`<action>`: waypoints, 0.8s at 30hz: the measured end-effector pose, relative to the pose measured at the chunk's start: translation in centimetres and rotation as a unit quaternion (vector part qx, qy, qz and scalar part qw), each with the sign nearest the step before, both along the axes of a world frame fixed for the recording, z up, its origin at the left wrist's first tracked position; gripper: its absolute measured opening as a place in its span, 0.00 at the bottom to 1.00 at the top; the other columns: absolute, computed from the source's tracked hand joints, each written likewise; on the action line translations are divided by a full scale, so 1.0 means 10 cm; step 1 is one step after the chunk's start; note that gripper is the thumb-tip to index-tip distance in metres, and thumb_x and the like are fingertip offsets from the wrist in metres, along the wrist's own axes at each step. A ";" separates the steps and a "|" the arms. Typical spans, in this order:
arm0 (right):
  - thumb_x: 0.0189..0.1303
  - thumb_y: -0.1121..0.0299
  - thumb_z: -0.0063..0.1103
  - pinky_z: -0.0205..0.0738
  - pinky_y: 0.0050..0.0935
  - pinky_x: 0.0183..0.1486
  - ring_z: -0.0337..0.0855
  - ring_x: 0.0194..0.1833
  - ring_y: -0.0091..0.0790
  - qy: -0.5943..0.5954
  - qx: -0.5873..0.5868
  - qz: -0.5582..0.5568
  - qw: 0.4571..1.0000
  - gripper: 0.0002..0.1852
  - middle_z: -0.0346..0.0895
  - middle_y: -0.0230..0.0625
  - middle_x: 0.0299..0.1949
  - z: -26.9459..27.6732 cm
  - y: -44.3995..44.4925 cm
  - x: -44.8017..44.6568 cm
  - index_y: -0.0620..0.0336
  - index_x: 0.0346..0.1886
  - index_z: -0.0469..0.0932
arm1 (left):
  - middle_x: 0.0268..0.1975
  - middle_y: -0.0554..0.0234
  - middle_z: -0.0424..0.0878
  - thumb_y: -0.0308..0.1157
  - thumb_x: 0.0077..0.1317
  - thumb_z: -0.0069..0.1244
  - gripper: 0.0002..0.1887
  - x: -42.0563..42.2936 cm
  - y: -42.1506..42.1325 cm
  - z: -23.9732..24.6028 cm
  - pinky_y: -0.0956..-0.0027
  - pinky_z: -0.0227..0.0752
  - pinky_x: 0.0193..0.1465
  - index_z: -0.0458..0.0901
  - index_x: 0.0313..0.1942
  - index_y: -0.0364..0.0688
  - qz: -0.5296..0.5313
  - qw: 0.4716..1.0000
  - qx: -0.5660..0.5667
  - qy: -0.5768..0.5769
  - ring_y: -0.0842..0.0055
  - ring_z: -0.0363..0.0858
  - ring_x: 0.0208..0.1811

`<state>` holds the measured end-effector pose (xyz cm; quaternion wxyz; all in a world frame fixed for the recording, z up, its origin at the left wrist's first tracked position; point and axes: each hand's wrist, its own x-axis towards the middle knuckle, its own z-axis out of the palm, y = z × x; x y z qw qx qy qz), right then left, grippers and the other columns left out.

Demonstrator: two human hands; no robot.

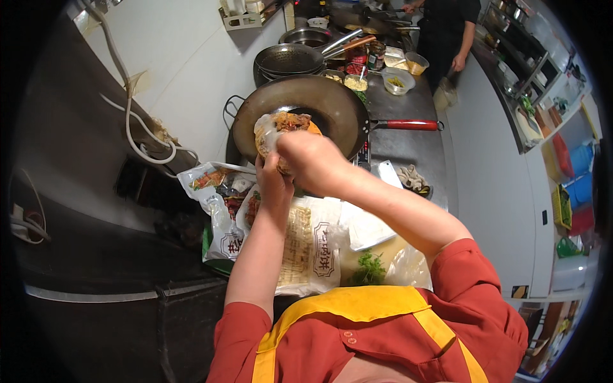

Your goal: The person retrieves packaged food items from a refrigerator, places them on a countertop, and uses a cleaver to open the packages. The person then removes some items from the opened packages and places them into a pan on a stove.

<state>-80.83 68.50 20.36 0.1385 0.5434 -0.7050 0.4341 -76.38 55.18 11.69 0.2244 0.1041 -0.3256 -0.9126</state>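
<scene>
A plastic bag of reddish-brown food (293,121) is held above the near side of a large wok (340,100) with a red handle. My left hand (274,178) grips this bag from below and the left. Curled against the bag's upper side is my right hand (311,155), blurred, with its fingertips hidden. Just below the hands lie a printed food package (222,191) and a white printed wrapper (328,244) with flat, pale-yellow contents.
A cleaver (390,173) and a crumpled cloth (413,178) lie right of the wok. Cilantro (369,269) sits near a white tray (366,225). Stacked pans (289,58) and a bowl (397,81) stand beyond. A person in black (443,33) is at the far end.
</scene>
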 end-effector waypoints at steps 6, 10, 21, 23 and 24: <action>0.45 0.79 0.61 0.75 0.44 0.38 0.79 0.35 0.51 0.086 0.000 0.084 0.993 0.10 0.74 0.42 0.28 -0.20 -0.18 0.35 0.63 0.33 0.72 | 0.49 0.57 0.81 0.33 0.62 0.56 0.20 -0.13 -0.07 -0.03 0.59 0.82 0.46 0.76 0.54 0.41 -0.084 0.994 0.016 -0.065 0.66 0.82 0.48; 0.41 0.79 0.61 0.76 0.44 0.39 0.80 0.36 0.50 0.061 0.038 0.073 0.995 0.11 0.75 0.43 0.28 -0.30 -0.13 0.39 0.63 0.31 0.72 | 0.47 0.58 0.82 0.35 0.63 0.57 0.18 -0.27 -0.15 -0.09 0.59 0.82 0.44 0.78 0.52 0.40 -0.105 0.987 0.017 -0.117 0.65 0.82 0.45; 0.60 0.72 0.59 0.75 0.50 0.40 0.80 0.37 0.61 -0.251 -0.038 -0.004 0.967 0.08 0.78 0.55 0.32 -0.33 0.04 0.26 0.66 0.33 0.71 | 0.39 0.58 0.85 0.39 0.63 0.58 0.15 -0.78 -0.40 -0.03 0.57 0.82 0.37 0.82 0.45 0.38 -0.070 0.967 -0.059 -0.236 0.64 0.85 0.34; 0.65 0.70 0.55 0.75 0.50 0.40 0.81 0.37 0.62 -0.278 -0.048 -0.023 0.959 0.08 0.79 0.57 0.31 -0.35 0.04 0.17 0.67 0.34 0.72 | 0.39 0.54 0.85 0.38 0.61 0.61 0.18 -0.84 -0.43 -0.07 0.58 0.82 0.35 0.82 0.45 0.34 -0.075 0.947 -0.097 -0.295 0.63 0.85 0.33; 0.65 0.70 0.55 0.75 0.50 0.41 0.81 0.37 0.62 -0.299 -0.047 -0.027 0.953 0.08 0.79 0.57 0.32 -0.37 0.03 0.13 0.68 0.34 0.73 | 0.40 0.52 0.85 0.38 0.60 0.62 0.19 -0.88 -0.45 -0.09 0.58 0.82 0.35 0.82 0.45 0.32 -0.072 0.935 -0.119 -0.326 0.64 0.85 0.33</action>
